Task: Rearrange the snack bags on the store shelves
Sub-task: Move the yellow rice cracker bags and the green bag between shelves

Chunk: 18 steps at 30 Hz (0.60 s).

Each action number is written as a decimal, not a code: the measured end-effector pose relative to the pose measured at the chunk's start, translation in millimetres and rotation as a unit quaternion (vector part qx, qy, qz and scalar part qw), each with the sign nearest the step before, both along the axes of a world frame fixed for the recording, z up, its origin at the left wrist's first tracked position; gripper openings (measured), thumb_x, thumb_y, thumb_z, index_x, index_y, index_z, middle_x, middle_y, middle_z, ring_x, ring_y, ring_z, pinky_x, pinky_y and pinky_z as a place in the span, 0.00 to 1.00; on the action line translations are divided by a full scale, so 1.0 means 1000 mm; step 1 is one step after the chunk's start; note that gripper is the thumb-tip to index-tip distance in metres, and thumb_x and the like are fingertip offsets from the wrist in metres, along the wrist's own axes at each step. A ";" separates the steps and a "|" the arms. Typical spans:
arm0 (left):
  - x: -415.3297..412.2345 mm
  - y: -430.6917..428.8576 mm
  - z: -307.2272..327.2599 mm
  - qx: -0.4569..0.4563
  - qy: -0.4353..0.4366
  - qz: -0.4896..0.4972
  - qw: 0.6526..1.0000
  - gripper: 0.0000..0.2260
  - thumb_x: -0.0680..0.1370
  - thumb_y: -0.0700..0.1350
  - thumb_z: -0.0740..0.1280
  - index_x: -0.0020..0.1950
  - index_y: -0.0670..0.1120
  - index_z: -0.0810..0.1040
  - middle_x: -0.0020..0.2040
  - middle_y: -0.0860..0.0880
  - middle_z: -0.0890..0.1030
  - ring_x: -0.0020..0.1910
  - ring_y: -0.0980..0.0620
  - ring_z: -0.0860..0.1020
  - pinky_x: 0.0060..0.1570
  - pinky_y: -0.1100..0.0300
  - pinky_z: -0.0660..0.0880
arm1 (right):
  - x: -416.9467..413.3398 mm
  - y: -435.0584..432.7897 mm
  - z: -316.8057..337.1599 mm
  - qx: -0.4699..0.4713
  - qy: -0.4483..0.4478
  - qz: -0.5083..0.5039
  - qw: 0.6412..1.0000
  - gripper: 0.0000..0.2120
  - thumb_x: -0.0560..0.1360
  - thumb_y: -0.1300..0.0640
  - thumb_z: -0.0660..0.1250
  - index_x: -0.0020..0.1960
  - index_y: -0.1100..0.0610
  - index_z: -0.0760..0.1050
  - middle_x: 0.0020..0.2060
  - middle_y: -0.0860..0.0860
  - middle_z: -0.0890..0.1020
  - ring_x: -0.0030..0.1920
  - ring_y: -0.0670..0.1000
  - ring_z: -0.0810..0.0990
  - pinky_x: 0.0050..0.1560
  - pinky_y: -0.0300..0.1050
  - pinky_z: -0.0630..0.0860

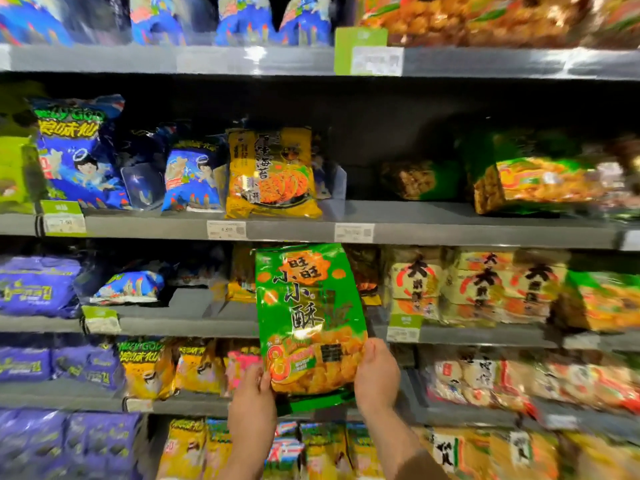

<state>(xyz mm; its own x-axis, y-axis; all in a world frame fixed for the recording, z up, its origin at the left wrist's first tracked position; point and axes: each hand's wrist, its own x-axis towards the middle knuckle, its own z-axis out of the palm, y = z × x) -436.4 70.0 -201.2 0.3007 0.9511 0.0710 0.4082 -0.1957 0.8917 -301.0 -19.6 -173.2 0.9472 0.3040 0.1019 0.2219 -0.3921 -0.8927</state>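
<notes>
I hold the green snack bag (308,317) upright in front of the shelves, my left hand (252,400) clamped on its lower left corner, my right hand (376,375) clamped on its lower right edge. Its top edge reaches the lip of the second shelf (450,232), just below a price tag (354,233). On that shelf, the yellow bag (272,173) stands to the left; to its right lies a bare stretch of shelf, bounded farther right by a dark brown bag (414,180) lying flat and a green-and-orange bag (533,183). Blue bags (78,154) fill the left end.
</notes>
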 end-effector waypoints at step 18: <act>0.108 -0.152 0.120 0.104 -0.116 -0.132 0.979 0.11 0.80 0.44 0.56 0.38 0.49 0.68 0.34 0.46 0.75 0.35 0.44 0.74 0.35 0.54 0.67 | 0.092 -0.184 0.111 0.084 -0.122 -0.122 0.981 0.12 0.81 0.56 0.52 0.45 0.57 0.71 0.34 0.50 0.73 0.38 0.55 0.74 0.36 0.46 0.66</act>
<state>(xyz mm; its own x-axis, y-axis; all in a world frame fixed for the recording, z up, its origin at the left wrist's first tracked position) -328.8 -82.1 -81.3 0.4865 0.8007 0.3496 0.1113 -0.4536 0.8842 -209.2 -204.1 -61.8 0.9306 0.0307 0.3648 0.3556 -0.3124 -0.8809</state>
